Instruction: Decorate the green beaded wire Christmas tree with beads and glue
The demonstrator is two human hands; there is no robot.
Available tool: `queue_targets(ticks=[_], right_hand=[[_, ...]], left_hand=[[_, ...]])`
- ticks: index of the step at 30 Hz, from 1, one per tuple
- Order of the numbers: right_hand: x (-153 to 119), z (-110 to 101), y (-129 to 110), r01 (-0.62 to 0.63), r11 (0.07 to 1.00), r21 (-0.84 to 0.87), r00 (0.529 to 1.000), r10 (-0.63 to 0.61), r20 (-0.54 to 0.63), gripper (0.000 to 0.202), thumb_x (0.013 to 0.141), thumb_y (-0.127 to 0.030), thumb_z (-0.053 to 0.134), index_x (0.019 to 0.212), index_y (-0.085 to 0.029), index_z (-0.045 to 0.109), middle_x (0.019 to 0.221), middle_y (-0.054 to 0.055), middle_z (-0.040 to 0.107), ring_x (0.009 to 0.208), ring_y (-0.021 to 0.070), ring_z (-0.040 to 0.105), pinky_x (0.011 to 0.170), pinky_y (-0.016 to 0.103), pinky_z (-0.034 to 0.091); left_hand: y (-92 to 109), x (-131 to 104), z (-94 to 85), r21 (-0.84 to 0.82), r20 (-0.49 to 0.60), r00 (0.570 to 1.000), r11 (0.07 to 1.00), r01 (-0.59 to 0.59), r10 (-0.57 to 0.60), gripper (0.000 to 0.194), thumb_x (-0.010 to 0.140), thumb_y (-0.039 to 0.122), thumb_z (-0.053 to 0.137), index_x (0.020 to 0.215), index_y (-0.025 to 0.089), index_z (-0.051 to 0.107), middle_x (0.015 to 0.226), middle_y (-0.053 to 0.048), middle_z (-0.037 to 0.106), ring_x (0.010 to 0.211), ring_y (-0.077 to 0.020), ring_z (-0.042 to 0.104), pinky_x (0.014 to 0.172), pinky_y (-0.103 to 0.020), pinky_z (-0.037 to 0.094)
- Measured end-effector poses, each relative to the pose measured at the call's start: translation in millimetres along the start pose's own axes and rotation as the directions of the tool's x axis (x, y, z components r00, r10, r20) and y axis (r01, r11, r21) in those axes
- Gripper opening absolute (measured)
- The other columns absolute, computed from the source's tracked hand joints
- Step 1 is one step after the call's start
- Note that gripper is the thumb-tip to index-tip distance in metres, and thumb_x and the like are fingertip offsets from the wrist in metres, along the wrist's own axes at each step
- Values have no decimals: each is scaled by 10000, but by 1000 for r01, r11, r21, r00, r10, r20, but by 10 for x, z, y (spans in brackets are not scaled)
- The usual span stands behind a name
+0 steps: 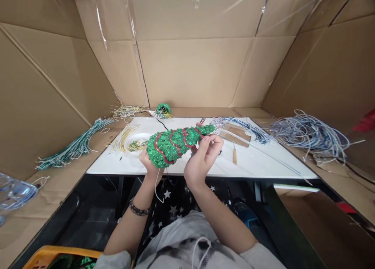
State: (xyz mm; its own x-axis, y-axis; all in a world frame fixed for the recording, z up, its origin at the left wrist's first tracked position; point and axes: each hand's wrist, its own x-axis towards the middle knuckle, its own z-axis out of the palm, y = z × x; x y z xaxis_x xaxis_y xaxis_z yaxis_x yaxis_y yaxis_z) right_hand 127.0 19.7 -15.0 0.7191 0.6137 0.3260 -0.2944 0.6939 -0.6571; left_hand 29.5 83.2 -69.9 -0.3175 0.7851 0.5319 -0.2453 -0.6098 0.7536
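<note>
A glittery green Christmas tree ornament (172, 144) with red garland bands lies tilted in both hands, its tip pointing right. My left hand (148, 163) grips it at the wide base, fingers mostly hidden behind the tree. Close to the narrow tip, my right hand (202, 155) pinches the tree between thumb and fingers. A white wire (156, 189) hangs from the base over my lap. Behind the left hand, a white dish (140, 137) with yellow and green wire bits stands on the white board (170, 172).
Green wires (76, 146) lie at the left, yellow-white wires (125, 138) nearer. A green glittery ring-shaped piece (163, 108) stands at the back. Blue-white wire bundles (307, 134) are at the right. A wooden-handled tool (234, 156) lies by a brown cardboard piece (236, 135). Cardboard walls (193, 70) enclose the table.
</note>
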Motion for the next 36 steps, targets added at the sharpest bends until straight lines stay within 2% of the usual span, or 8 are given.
queue_targets(ticks=[2, 6, 12, 16, 21, 24, 29, 36], right_hand=[[-3, -2, -1, 9, 1000, -3, 1000, -9, 11, 205, 949, -454, 495, 923, -279, 392, 916, -14, 545, 814, 118, 560, 657, 220, 427], [104, 13, 71, -35, 999, -3, 999, 35, -24, 230, 930, -488, 501, 940, -285, 393, 893, -22, 534, 832, 132, 594, 682, 245, 474], [390, 58, 149, -119, 984, 130, 985, 133, -110, 220, 912, -485, 473, 946, -298, 361, 891, -49, 602, 777, 125, 643, 757, 304, 552], [466, 35, 137, -206, 964, 168, 972, 221, -77, 221, 896, -484, 464, 946, -301, 351, 852, -60, 624, 743, 140, 670, 702, 320, 570], [470, -14, 126, -170, 975, 139, 975, 187, -119, 218, 892, -472, 493, 927, -285, 385, 822, -65, 622, 715, 120, 643, 691, 280, 544], [472, -33, 110, -115, 987, 115, 983, 130, -133, 197, 899, -448, 496, 907, -278, 395, 805, -71, 591, 712, 105, 626, 690, 256, 527], [492, -65, 84, -59, 998, 31, 987, 63, -150, 203, 899, -447, 499, 896, -275, 391, 805, -65, 541, 764, 107, 617, 706, 243, 508], [466, -86, 100, -61, 996, 61, 993, 67, -94, 196, 904, -437, 513, 926, -285, 392, 843, -61, 582, 792, 119, 639, 751, 266, 518]], left_hand=[[9, -14, 21, -7, -26, 1000, 1000, -7, 7, 428, 827, 610, 578, 793, 190, 654, 763, -17, 658, 787, -189, 663, 764, -324, 545], [115, -35, 19, 343, 126, 978, 917, -202, 168, 290, 781, 462, 690, 893, 195, 701, 888, -54, 704, 920, -232, 666, 863, -355, 526], [512, -100, 71, 546, 466, 853, 683, -485, 234, 114, 840, 185, 558, 835, 196, 671, 903, -76, 703, 881, -221, 647, 773, -329, 519], [656, -137, 110, 434, 506, 863, 858, -274, 19, 259, 932, 301, 520, 716, 191, 612, 676, -28, 625, 653, -157, 569, 626, -271, 471], [656, -127, 114, 262, 564, 759, 942, 210, -325, 365, 854, 507, 657, 700, 187, 572, 519, 54, 428, 448, -81, 353, 455, -216, 314], [647, -127, 128, 279, 513, 774, 925, 257, -370, 410, 827, 548, 668, 649, 199, 547, 474, 81, 306, 439, -75, 239, 429, -210, 225], [645, -109, 123, 361, 504, 813, 926, 109, -292, 413, 799, 434, 704, 522, 188, 523, 508, 34, 433, 569, -120, 419, 558, -243, 397], [539, -150, 147, 168, 525, 649, 814, 556, -551, 344, 697, 429, 763, 604, 186, 538, 454, 60, 431, 400, -60, 356, 406, -206, 307]])
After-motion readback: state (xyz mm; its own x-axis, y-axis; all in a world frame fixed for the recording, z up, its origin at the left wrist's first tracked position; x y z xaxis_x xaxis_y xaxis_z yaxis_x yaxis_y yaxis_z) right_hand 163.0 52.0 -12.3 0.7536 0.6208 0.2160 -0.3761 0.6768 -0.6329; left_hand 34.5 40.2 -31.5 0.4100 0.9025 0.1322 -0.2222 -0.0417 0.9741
